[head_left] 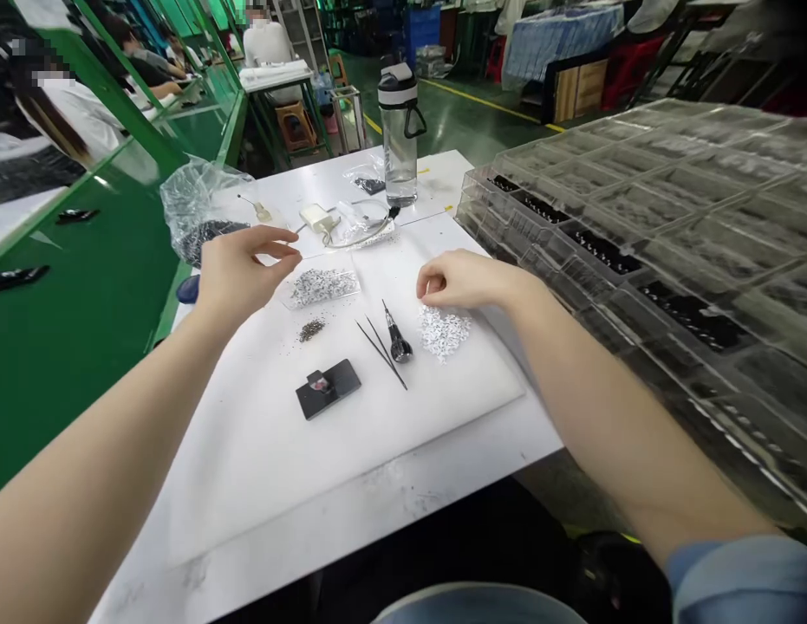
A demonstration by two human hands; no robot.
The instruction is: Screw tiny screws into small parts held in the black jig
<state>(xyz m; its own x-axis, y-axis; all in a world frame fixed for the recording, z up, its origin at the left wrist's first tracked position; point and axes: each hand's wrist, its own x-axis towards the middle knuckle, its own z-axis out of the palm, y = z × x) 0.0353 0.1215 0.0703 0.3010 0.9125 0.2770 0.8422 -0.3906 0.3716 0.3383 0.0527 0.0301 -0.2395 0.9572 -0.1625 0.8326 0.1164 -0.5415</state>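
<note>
My left hand (250,260) hovers by the left end of a clear tray of small parts (325,286), thumb and fingers apart with nothing between them. At the upper edge of a pile of small white pieces (444,333) is my right hand (458,279), its fingers curled together; whatever they may hold is hidden. Between the hands lie a black screwdriver (396,336) and dark tweezers (382,354) on the white mat (377,433). A small heap of tiny dark screws (311,329) sits below the tray. Nearer to me is a black rectangular block (338,387) with a small piece on it.
A water bottle (399,139), a white adapter with a cable (317,218) and a plastic bag (198,204) stand or lie at the back. Stacked clear trays (637,199) rise at the right. A green conveyor (71,329) runs along the left, with people beyond.
</note>
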